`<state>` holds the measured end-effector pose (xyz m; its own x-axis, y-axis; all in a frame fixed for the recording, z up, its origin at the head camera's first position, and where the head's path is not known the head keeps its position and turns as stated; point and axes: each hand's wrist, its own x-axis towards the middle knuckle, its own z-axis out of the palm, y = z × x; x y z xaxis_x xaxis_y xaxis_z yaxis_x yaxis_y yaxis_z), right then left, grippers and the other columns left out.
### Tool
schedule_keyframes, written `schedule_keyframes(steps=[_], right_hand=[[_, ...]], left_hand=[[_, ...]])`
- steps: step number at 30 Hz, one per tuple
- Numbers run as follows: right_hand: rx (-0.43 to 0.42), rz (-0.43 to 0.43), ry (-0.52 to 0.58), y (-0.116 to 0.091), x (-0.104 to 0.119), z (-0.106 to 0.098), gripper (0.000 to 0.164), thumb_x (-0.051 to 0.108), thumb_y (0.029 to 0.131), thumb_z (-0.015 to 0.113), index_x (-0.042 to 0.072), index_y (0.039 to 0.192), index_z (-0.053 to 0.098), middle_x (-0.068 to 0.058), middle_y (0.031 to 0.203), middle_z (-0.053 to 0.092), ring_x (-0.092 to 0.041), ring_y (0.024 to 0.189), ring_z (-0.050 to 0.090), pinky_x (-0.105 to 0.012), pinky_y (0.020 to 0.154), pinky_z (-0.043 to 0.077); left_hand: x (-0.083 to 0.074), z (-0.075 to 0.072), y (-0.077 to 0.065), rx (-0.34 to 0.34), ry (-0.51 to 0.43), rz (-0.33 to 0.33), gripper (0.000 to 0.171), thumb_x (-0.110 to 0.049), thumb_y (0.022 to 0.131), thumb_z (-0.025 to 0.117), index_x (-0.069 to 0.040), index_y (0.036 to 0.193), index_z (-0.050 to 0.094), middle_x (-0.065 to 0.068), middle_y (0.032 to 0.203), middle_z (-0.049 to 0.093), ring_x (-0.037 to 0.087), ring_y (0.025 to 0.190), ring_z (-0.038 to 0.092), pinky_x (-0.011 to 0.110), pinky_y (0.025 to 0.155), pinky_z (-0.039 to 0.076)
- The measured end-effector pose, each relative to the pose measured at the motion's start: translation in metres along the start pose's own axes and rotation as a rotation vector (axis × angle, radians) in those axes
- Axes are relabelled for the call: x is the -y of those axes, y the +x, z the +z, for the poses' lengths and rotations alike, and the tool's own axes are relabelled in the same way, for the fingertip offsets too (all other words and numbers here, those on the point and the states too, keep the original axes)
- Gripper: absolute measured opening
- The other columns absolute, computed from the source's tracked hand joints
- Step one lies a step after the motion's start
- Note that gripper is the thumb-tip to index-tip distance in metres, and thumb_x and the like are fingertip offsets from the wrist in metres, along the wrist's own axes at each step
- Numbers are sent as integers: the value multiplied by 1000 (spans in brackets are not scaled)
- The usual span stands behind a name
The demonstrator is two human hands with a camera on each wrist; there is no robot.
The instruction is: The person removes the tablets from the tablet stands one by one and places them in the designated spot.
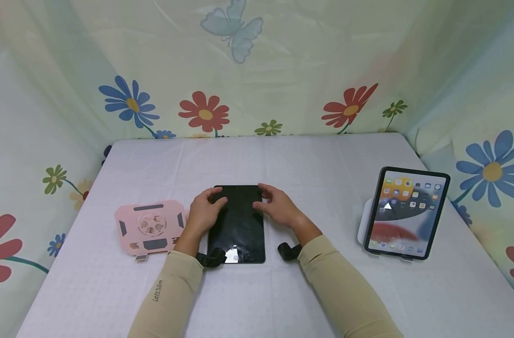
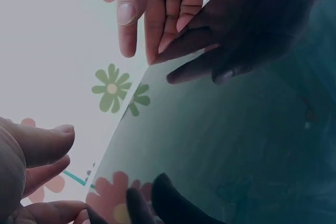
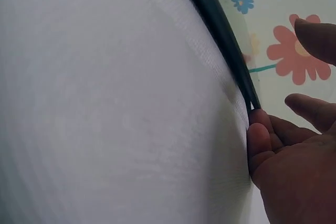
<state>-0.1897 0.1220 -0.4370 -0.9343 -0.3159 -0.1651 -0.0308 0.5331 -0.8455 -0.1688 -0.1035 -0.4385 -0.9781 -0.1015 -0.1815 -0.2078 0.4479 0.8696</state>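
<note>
A black tablet [image 1: 240,220] lies screen up on the white tablecloth, its glossy face mirroring the hands in the left wrist view. At its upper left corner is my left hand [image 1: 204,209], with fingers at the edge and the thumb held over the screen. My right hand [image 1: 280,205] is at the upper right corner. In the right wrist view, the lower fingers [image 3: 258,139] touch the tablet's thin edge [image 3: 223,38], while the thumb stays apart from it. A pink tablet case [image 1: 129,227] with grey panels and a round centre ring lies just left of my left hand.
At the right, a second tablet [image 1: 402,213] in a black frame leans on a white stand [image 1: 364,223], its home screen lit. The table [image 1: 324,159] ends at a floral curtain [image 1: 282,70]. Black wrist straps [image 1: 211,257] sit at both sleeve cuffs.
</note>
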Motion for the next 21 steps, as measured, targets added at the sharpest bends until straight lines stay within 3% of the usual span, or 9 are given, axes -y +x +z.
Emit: schedule_keyframes(steps=[11,21], right_hand=[[13,-2,1,1,-1,-5,69,23,96,67,2,154,35,-22,147,47,-39,132,48,-49,109,39],[-28,-6,94,-6,-1,-9,67,21,96,67,6,154,37,-19,150,45,-31,136,47,-48,104,44]], left_hand=[[-4,-2,-1,-5,16,37,42,-23,100,62,-12,140,58,15,153,42,33,140,40,53,113,32],[-11,-3,-5,9,10,76,45,-24,100,62,-18,144,55,9,159,36,34,142,36,57,111,33]])
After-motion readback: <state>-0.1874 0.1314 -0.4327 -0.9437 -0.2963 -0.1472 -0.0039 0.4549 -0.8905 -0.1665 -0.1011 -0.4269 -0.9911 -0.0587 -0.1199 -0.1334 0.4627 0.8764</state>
